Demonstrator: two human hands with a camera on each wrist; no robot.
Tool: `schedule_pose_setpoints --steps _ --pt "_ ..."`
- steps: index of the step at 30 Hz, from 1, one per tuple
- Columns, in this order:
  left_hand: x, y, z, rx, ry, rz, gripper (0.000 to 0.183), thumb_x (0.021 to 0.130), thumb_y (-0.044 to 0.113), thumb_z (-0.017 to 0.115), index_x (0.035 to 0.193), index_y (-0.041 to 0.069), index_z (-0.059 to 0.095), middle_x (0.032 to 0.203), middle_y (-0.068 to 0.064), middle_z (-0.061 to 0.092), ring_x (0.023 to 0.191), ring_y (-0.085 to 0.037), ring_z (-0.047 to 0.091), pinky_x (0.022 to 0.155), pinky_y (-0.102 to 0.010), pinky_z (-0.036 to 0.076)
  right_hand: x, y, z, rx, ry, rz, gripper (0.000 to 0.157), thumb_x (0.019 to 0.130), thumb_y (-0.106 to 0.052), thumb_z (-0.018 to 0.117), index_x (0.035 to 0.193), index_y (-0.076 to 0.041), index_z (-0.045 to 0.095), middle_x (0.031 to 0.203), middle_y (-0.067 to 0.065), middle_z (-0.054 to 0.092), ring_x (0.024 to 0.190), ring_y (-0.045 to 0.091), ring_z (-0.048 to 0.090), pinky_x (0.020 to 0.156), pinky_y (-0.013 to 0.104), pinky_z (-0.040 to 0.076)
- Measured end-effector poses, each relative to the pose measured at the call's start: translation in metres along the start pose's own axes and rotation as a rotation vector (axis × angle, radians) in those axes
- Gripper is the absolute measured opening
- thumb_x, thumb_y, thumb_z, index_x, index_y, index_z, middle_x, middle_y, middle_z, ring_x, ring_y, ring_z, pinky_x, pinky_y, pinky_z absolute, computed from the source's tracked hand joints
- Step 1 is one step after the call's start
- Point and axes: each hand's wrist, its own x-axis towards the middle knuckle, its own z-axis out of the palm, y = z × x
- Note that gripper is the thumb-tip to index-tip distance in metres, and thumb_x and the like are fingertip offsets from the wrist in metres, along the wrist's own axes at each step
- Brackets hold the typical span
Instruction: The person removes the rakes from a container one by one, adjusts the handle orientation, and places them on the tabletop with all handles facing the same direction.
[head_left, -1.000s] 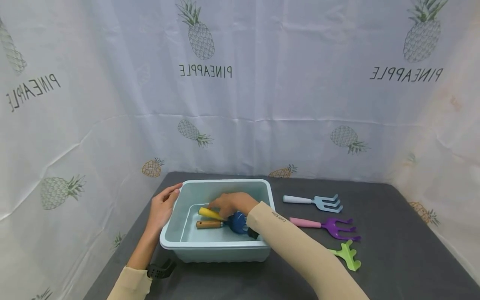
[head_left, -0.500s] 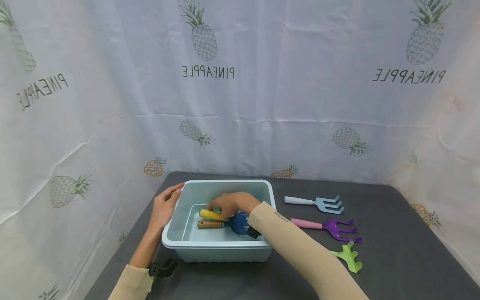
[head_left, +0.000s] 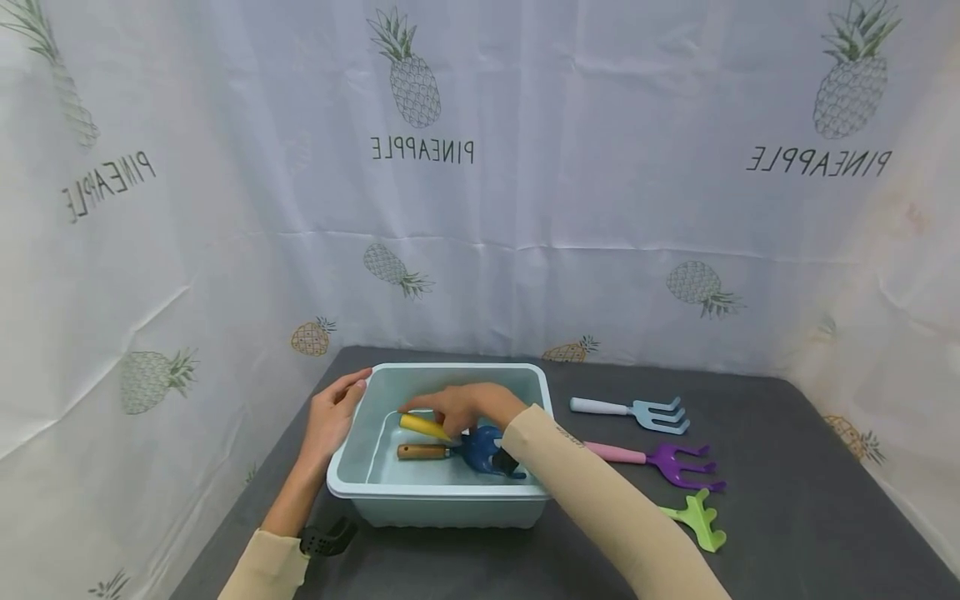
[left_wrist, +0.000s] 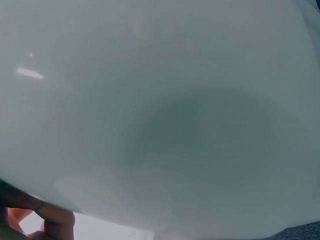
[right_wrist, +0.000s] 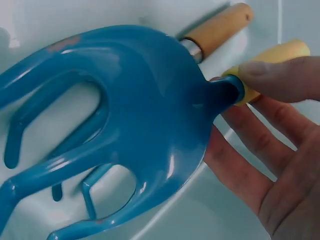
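Note:
A pale blue-green basin (head_left: 438,492) stands on the dark table. My left hand (head_left: 331,421) holds its far left rim; in the left wrist view the basin's wall (left_wrist: 165,75) fills most of the picture. Inside the basin, my right hand (head_left: 463,406) pinches the yellow handle of a blue hand fork (right_wrist: 145,100), thumb on top and fingers beneath and alongside. A second blue hand fork with a wooden handle (head_left: 423,452) lies in the basin, its head partly hidden under the first.
Right of the basin lie a light blue hand fork (head_left: 656,415) with a white handle, a purple fork (head_left: 678,463) with a pink handle and a green rake (head_left: 701,521) partly behind my right sleeve. A pineapple-print curtain (head_left: 510,192) hangs behind the table.
My right index finger has stretched out leftward along the yellow handle. The left hand keeps its place on the rim. The whole view has shifted slightly.

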Motion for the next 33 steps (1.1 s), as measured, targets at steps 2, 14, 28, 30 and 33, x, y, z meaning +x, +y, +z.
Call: schedule_pose_setpoints --steps 2,14,28,30,33 --pt "-0.001 -0.001 0.000 0.000 -0.007 0.001 0.044 0.110 0.038 0.048 0.145 0.015 0.060 0.147 -0.014 0.062 0.128 -0.029 0.062 0.083 -0.015 0.048 -0.001 -0.001 0.000 -0.006 0.012 -0.014 0.087 0.091 0.006 0.057 0.158 -0.045 0.034 0.126 0.005 0.063 0.081 0.016 0.056 0.063 0.028 0.052" --pt "-0.002 -0.002 -0.002 -0.004 -0.025 0.006 0.045 0.110 0.040 0.048 0.146 0.015 0.060 0.148 -0.015 0.061 0.127 -0.029 0.061 0.082 -0.015 0.048 -0.015 -0.018 -0.013 -0.100 0.082 -0.130 0.082 0.091 0.006 0.053 0.158 -0.039 0.037 0.074 -0.004 0.045 0.053 0.010 0.032 0.052 0.021 0.035" --pt "0.000 0.001 -0.003 -0.009 -0.027 0.001 0.047 0.110 0.040 0.048 0.147 0.014 0.059 0.149 -0.015 0.060 0.129 -0.030 0.061 0.082 -0.012 0.047 -0.069 -0.051 -0.055 -0.178 0.150 -0.188 0.081 0.094 0.006 0.055 0.158 -0.040 0.035 0.112 0.007 0.068 0.074 0.018 0.056 0.063 0.025 0.046" --pt "0.001 0.000 -0.003 -0.008 -0.023 -0.002 0.046 0.110 0.040 0.048 0.146 0.014 0.060 0.148 -0.015 0.060 0.128 -0.029 0.061 0.082 -0.012 0.047 -0.079 -0.054 -0.060 -0.189 0.162 -0.183 0.083 0.093 0.008 0.055 0.157 -0.041 0.036 0.120 0.006 0.066 0.080 0.018 0.058 0.065 0.026 0.048" --pt "0.001 0.000 -0.002 -0.012 -0.019 -0.006 0.046 0.110 0.040 0.048 0.146 0.014 0.060 0.147 -0.015 0.061 0.126 -0.029 0.062 0.081 -0.013 0.048 -0.095 -0.059 -0.067 -0.224 0.177 -0.173 0.085 0.092 0.009 0.055 0.157 -0.043 0.036 0.130 0.004 0.065 0.090 0.018 0.060 0.073 0.027 0.052"
